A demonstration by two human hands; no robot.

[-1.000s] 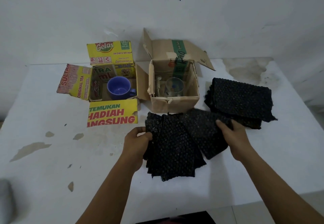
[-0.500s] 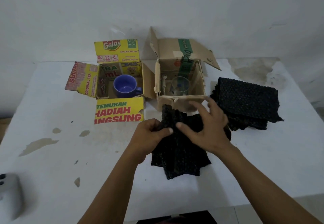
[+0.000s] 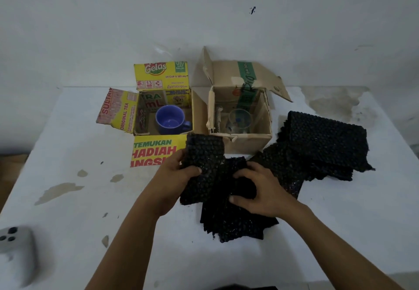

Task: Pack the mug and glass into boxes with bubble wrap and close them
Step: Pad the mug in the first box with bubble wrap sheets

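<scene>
A blue mug (image 3: 170, 119) stands inside the open yellow box (image 3: 156, 151) on the left. A clear glass (image 3: 239, 119) stands inside the open brown cardboard box (image 3: 251, 141) to its right. Black bubble wrap sheets lie in front of the boxes. My left hand (image 3: 175, 177) grips one black bubble wrap sheet (image 3: 203, 165) by its left edge and holds it raised. My right hand (image 3: 258, 191) grips the loose pile of black bubble wrap (image 3: 235, 224) beneath it.
A thicker stack of black bubble wrap (image 3: 324, 141) lies at the right of the white table (image 3: 68, 210). A grey device (image 3: 15, 251) sits at the table's near left corner. A white wall rises behind the boxes.
My hands came together over the pile in front of me. My left hand has lifted one sheet up from the pile, and my right hand has curled onto the sheets below.
</scene>
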